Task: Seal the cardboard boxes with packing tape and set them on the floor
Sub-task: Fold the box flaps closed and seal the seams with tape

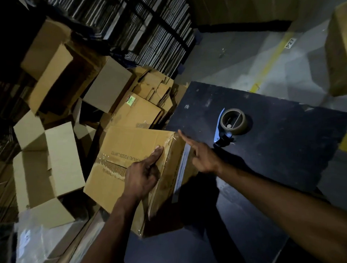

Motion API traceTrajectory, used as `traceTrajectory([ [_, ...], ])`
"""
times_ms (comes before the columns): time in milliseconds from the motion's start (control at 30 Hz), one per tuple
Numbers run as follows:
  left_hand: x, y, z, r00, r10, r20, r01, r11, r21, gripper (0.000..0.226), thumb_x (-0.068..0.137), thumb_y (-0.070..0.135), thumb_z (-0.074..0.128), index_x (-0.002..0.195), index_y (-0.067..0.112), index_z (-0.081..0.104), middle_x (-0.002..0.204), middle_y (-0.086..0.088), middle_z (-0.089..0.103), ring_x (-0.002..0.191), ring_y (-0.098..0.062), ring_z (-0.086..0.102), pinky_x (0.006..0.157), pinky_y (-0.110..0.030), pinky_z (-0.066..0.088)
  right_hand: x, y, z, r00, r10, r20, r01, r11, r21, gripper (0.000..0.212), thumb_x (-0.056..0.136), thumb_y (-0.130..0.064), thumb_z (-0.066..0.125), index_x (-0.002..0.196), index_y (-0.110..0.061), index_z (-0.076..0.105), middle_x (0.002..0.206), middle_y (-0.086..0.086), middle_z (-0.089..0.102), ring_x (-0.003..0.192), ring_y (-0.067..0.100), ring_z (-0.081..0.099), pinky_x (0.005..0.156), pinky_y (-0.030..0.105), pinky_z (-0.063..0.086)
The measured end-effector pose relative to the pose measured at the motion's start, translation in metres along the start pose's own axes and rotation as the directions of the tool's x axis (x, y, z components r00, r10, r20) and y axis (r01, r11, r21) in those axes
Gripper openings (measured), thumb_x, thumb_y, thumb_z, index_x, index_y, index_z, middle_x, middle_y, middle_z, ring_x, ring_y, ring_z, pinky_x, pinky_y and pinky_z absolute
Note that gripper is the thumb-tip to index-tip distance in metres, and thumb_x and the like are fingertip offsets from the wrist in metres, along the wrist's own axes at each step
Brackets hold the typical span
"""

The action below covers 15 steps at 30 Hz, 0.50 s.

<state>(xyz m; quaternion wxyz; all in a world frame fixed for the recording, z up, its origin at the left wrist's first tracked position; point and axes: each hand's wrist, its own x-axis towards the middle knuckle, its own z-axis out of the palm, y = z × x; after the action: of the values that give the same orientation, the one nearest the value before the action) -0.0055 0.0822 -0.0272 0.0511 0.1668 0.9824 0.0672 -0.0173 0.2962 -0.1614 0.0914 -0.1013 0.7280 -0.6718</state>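
Box [132, 153] hung tilted over the bench's [266, 175] left edge, taped seams glinting, print upside down. Left hand [142, 175] lay flat on top, fingers straight together; right hand [202, 159] touched its side, fingers straight. Tape [233, 122] sat near, beyond it.

The light around me is dim, with deep shadow to my left; a dark worktop [287, 146] with a scuffed surface stretches ahead of me; beyond it the grey concrete floor [241, 60] carries a yellow painted line [274, 56] and a small label reading P27 [290, 43]; at the upper left, tall stacks of flattened cartons [133, 26] stand tightly packed on edge behind dark straps.
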Motion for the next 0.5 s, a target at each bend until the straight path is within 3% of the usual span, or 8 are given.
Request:
traceTrajectory([
  [33,-0.001,0.0,0.001,1.0,0.007,-0.003,-0.007,1.0,-0.008,0.072,0.083,0.017,0.05,0.148,0.049,0.047,0.136,0.018,0.063,0.081,-0.013,0.071,0.062,-0.018,0.046,-0.003,0.0,0.006,0.999,-0.041,0.008,0.042,0.999,-0.029,0.096,0.081,0.012,0.043,0.164,-0.021,0.008,0.169,0.0,0.011,0.14,0.019,0.048,0.105,0.03,0.05],
  [67,-0.001,0.0,0.001,1.0,0.015,-0.003,-0.015,1.0,-0.011,0.073,0.083,0.016,0.05,0.148,0.049,0.047,0.137,0.019,0.062,0.082,-0.013,0.071,0.063,-0.019,0.047,-0.004,0.001,0.011,0.998,-0.058,0.014,0.058,0.998,-0.035,0.098,0.077,0.009,0.04,0.163,-0.019,0.003,0.17,0.0,0.003,0.153,0.018,0.024,0.121,0.039,0.033],
  [133,-0.002,0.0,0.004,1.0,0.027,-0.004,-0.027,1.0,0.004,0.073,0.083,0.015,0.049,0.148,0.048,0.048,0.137,0.017,0.063,0.082,-0.014,0.07,0.063,-0.018,0.046,-0.004,0.005,0.022,0.999,-0.049,-0.001,0.049,0.995,-0.084,0.102,0.074,0.004,0.04,0.163,-0.018,-0.004,0.17,0.0,-0.008,0.157,0.015,-0.003,0.128,0.043,0.012],
  [233,-0.002,-0.001,0.005,1.0,0.02,-0.01,-0.02,1.0,-0.001,0.072,0.084,0.015,0.048,0.148,0.048,0.048,0.14,0.02,0.06,0.089,-0.01,0.072,0.066,-0.019,0.052,-0.009,0.008,0.037,0.997,-0.069,-0.026,0.062,0.976,-0.21,0.105,0.08,0.006,0.051,0.161,-0.016,-0.013,0.168,0.001,-0.023,0.155,0.013,-0.018,0.128,0.04,0.011],
  [367,-0.004,0.002,0.006,1.0,0.01,-0.024,-0.01,1.0,-0.007,0.071,0.085,0.016,0.048,0.148,0.047,0.05,0.143,0.032,0.048,0.102,-0.009,0.073,0.074,-0.028,0.062,-0.025,0.022,0.049,0.976,-0.202,-0.08,0.16,0.919,-0.36,0.105,0.075,-0.001,0.057,0.163,-0.014,0.002,0.17,0.01,-0.016,0.158,0.029,-0.004,0.124,0.052,0.021],
  [500,-0.005,0.005,0.005,1.0,0.0,-0.031,0.0,1.0,0.005,0.072,0.084,0.015,0.048,0.149,0.045,0.051,0.144,0.033,0.046,0.113,-0.011,0.069,0.082,-0.03,0.062,-0.033,0.022,0.043,0.967,-0.183,-0.175,0.149,0.971,-0.189,0.079,0.083,-0.01,0.054,0.159,-0.014,0.033,0.169,0.007,0.015,0.155,0.025,0.021,0.12,0.052,0.032],
])
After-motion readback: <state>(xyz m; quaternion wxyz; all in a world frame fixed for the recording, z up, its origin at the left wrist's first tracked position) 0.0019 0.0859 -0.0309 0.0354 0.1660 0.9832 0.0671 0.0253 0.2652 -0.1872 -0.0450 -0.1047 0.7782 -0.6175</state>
